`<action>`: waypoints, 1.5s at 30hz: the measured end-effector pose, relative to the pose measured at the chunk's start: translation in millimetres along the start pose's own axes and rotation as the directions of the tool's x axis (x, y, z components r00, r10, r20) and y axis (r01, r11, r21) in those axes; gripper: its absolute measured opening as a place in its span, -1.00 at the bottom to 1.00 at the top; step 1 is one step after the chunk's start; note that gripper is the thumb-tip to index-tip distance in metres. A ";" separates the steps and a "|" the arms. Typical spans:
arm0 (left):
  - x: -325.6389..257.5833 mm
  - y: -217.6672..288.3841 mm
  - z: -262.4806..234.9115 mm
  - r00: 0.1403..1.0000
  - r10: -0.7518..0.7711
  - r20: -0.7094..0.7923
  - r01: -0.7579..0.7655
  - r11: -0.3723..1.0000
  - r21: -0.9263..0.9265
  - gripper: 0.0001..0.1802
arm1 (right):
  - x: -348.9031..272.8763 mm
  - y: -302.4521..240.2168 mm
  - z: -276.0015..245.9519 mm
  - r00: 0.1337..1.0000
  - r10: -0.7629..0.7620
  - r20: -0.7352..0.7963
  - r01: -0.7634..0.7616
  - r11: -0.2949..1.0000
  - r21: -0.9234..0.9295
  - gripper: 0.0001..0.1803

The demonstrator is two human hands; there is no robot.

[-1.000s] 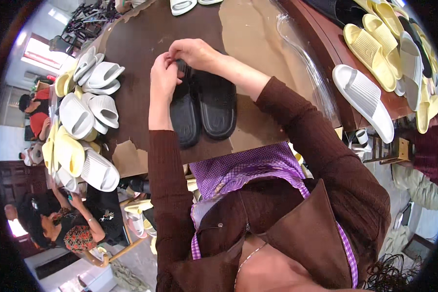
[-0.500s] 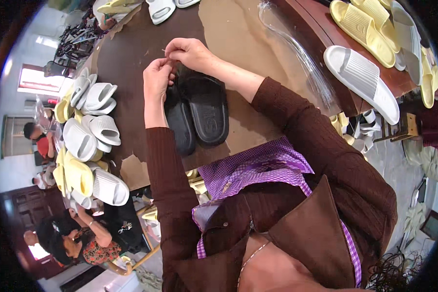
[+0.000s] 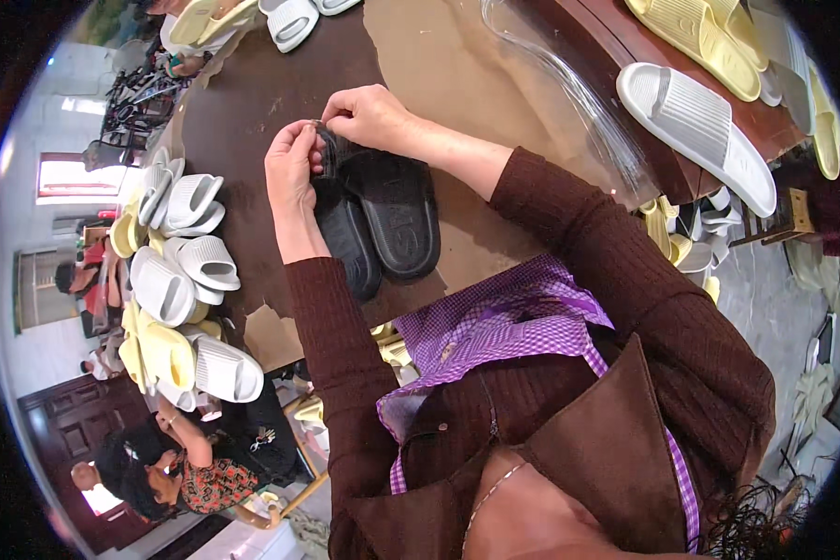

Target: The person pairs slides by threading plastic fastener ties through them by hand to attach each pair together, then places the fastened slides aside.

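A pair of black slide slippers lies side by side on the dark table in front of me, the left slipper point(image 3: 347, 238) partly behind my left wrist and the right slipper point(image 3: 403, 219) more fully visible. My left hand point(image 3: 294, 168) is closed in a pinch at the far end of the left slipper. Against its fingertips, my right hand point(image 3: 373, 117) pinches too, just above the slippers' far ends. Whatever thin thing lies between the fingertips is too small to make out.
A bundle of clear thin strands point(image 3: 579, 89) lies on brown paper point(image 3: 439, 56) at the right. White slippers point(image 3: 205, 261) and yellow slippers point(image 3: 166, 350) are stacked along the left edge. More stand on a raised ledge at right, including a white slipper point(image 3: 695, 131). A person point(image 3: 196, 457) sits at lower left.
Both hands have come down and nearer the slippers' far ends, with the fingertips still together. The whole view has shifted slightly.
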State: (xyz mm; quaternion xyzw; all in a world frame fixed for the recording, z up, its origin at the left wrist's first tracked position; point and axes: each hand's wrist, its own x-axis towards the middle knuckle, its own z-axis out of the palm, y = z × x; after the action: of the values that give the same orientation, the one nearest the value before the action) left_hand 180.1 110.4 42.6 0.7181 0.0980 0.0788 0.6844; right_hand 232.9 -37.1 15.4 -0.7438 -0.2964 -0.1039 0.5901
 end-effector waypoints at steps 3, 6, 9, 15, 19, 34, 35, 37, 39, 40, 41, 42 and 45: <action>0.5 -0.3 -0.6 1.000 -0.005 -0.008 0.005 1.000 0.009 -0.92 | 0.6 2.1 1.9 0.999 -0.030 0.017 0.031 0.998 -0.054 -0.82; 1.2 -0.6 0.0 1.000 -0.004 -0.005 0.004 1.000 0.006 -0.92 | 1.2 5.4 2.9 0.999 -0.045 0.025 0.047 0.996 -0.072 -0.82; 1.4 -1.5 -0.5 1.000 -0.001 -0.006 0.001 1.000 0.010 -0.91 | 1.1 4.8 3.6 0.998 -0.047 0.035 0.049 0.996 -0.077 -0.82; 2.7 -2.9 -0.4 1.000 0.008 -0.004 -0.008 1.000 0.020 -0.91 | 1.7 5.3 2.9 0.998 -0.044 0.037 0.047 0.996 -0.078 -0.82; 1.5 -3.7 -0.6 1.000 0.008 -0.022 -0.007 1.000 0.018 -0.90 | 0.2 2.6 2.2 0.999 -0.040 0.032 0.042 0.995 -0.087 -0.82; 0.5 -3.8 0.8 0.998 0.017 -0.057 -0.017 1.000 -0.010 -0.91 | 1.1 5.2 4.9 0.998 -0.056 0.012 0.057 0.994 -0.098 -0.83; 0.5 -3.4 1.4 0.998 0.014 -0.061 -0.015 1.000 -0.006 -0.91 | 1.3 5.8 4.9 0.998 -0.058 0.011 0.058 0.993 -0.099 -0.83; 0.3 -3.3 1.9 0.998 0.015 -0.064 -0.015 1.000 -0.002 -0.91 | 1.1 6.3 5.1 0.998 -0.055 0.014 0.056 0.994 -0.096 -0.83; 0.1 -3.8 1.6 0.998 0.018 -0.067 -0.017 1.000 0.005 -0.91 | 0.6 5.8 5.3 0.999 -0.052 0.017 0.053 0.995 -0.088 -0.82; 0.0 -4.0 1.5 0.998 0.017 -0.068 -0.017 1.000 0.004 -0.91 | 0.4 5.9 5.6 0.999 -0.052 0.018 0.053 0.995 -0.089 -0.82; -0.1 -4.1 1.3 0.998 0.016 -0.067 -0.015 1.000 0.011 -0.91 | 0.3 5.8 5.8 0.998 -0.056 0.015 0.058 0.994 -0.088 -0.83; -0.4 -4.0 1.5 0.998 0.014 -0.065 -0.012 1.000 0.018 -0.90 | 0.2 5.6 5.8 0.998 -0.061 0.012 0.062 0.994 -0.088 -0.83; -0.5 -3.0 1.2 0.999 -0.002 -0.053 0.003 1.000 0.020 -0.90 | -0.6 5.3 6.1 0.998 -0.064 0.008 0.065 0.994 -0.089 -0.83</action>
State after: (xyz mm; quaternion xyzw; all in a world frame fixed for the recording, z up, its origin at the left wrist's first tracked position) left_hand 179.8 109.3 39.6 0.7226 0.1180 0.0958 0.6743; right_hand 234.3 -32.2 9.1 -0.7596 -0.3170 -0.1339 0.5519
